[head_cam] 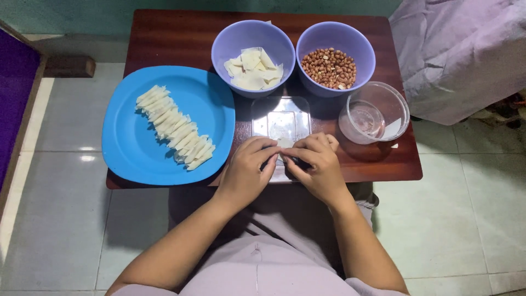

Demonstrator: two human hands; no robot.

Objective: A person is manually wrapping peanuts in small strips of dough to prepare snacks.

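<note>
- At the near edge of the small dark wooden table [164, 38], the left hand [246, 170] and the right hand [315, 164] meet, fingertips touching over one small piece of pale wrapper [285, 143].
- Both hands have their fingers curled in and pinched on that wrapper piece; only a small part of it shows between them, so its exact shape cannot be told.
- Under the hands lies a clear flat plastic lid or tray [282, 118], just in front of the bowls.
- Left of the hands sits a blue square plate [131, 148], carrying a slanting row of small rolled pale pieces [174, 129] laid side by side.
- Behind the tray stand two lavender bowls, touching or nearly so: the left bowl [230, 38] holds flat pale wrapper squares [253, 68], the right bowl [359, 49] holds peanuts [329, 67].
- Right of the tray, just beside the peanut bowl, is a clear plastic cup-like container [397, 107] with a little liquid in it.
- Pale floor tiles [471, 219] surround the table, and a light cloth bundle [466, 49] lies at far right.
</note>
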